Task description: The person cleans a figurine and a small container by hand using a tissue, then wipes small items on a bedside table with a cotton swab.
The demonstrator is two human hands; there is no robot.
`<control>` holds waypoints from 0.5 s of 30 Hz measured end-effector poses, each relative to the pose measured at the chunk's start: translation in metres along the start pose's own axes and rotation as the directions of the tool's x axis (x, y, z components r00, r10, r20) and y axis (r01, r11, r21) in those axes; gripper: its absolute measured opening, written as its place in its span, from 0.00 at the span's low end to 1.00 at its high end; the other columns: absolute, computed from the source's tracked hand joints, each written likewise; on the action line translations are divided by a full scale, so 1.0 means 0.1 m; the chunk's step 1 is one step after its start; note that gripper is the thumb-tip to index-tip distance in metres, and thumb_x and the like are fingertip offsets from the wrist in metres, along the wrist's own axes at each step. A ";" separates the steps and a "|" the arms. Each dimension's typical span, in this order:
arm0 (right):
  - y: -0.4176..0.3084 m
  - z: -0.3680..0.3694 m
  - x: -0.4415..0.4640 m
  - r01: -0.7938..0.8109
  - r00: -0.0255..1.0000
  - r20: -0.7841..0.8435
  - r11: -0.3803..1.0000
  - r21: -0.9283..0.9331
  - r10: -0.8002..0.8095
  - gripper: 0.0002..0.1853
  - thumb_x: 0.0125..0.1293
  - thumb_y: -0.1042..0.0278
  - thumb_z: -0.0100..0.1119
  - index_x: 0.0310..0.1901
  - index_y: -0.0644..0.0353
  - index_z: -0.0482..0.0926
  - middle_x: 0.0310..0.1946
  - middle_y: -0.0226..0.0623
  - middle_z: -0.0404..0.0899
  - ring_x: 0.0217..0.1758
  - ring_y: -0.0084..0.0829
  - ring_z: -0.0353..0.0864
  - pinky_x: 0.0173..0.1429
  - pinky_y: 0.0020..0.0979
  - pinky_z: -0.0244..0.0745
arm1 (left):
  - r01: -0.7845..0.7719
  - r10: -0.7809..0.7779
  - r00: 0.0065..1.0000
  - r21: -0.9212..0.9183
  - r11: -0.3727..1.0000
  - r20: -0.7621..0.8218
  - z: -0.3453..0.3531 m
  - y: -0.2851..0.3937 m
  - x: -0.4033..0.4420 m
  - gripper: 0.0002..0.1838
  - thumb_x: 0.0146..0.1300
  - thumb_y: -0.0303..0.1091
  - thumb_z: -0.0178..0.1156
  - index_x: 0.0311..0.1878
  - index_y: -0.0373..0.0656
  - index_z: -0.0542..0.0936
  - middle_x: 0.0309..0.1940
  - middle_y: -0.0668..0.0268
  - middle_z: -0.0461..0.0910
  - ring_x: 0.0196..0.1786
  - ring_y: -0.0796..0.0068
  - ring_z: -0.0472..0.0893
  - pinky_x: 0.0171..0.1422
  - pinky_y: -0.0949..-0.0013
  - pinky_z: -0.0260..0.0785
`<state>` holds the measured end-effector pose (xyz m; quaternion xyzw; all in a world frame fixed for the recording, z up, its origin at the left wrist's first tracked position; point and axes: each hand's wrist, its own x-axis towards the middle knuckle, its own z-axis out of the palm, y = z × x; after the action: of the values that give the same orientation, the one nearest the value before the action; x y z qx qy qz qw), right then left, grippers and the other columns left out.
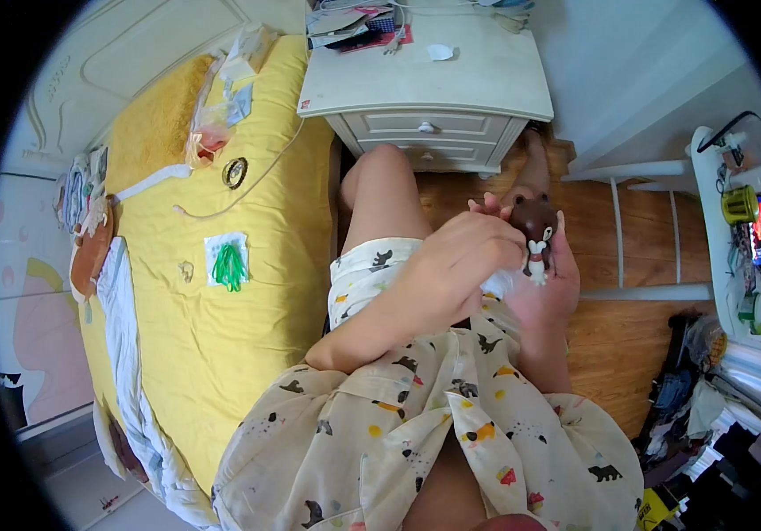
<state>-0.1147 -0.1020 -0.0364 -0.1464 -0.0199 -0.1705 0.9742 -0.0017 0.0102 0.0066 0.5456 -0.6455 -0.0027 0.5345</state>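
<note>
First: While your left hand and right hand are together in front of you, what do they have between them?
Second: You have a brown bear figurine there, its eared head toward the white nightstand. Your right hand cups it from behind, clasping it with the palm turned up. Your left hand bends its fingers at the other side; whether they grip it, you cannot tell.
First: How do your arms lie?
Second: Your left forearm slants inward above your animal-print shirt, back of the hand upward. Your right forearm rises almost straight.
First: Is lettering in your view?
Second: Dark letters mark the yellow package at your lower right, too small to read surely. On the white table to your right, the phone has a lit screen, its contents blurred.
</note>
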 end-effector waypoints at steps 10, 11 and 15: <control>-0.01 0.04 0.03 -0.013 0.998 0.067 1.000 -0.010 0.014 0.34 0.74 0.43 0.39 0.59 0.73 0.70 0.68 0.53 0.62 0.74 0.47 0.58 0.78 0.46 0.46 | -0.034 0.024 0.987 -0.064 0.997 -0.157 0.03 0.04 0.01 0.15 0.51 0.17 0.64 0.41 0.41 0.75 0.41 0.58 0.81 0.42 0.58 0.81 0.53 0.60 0.72; -0.01 0.05 0.03 -0.013 0.998 0.069 1.000 -0.004 0.014 0.34 0.74 0.44 0.38 0.59 0.73 0.70 0.68 0.53 0.62 0.74 0.47 0.58 0.78 0.46 0.46 | -0.053 0.045 0.987 -0.049 0.997 -0.152 0.06 0.03 0.02 0.15 0.51 0.17 0.64 0.41 0.41 0.75 0.41 0.58 0.81 0.42 0.58 0.81 0.52 0.60 0.72; -0.03 0.05 0.03 0.043 0.999 0.022 0.996 -0.077 -0.042 0.32 0.76 0.46 0.35 0.59 0.72 0.70 0.67 0.53 0.63 0.73 0.47 0.59 0.78 0.46 0.49 | -0.050 0.050 0.991 0.006 0.999 -0.126 0.12 0.00 0.02 0.15 0.51 0.17 0.63 0.41 0.42 0.75 0.41 0.59 0.81 0.42 0.59 0.81 0.52 0.61 0.72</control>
<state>-0.1130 -0.1044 -0.0301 -0.1850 -0.0262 -0.1903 0.9638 -0.0097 0.0012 0.0027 0.5290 -0.6238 0.0459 0.5735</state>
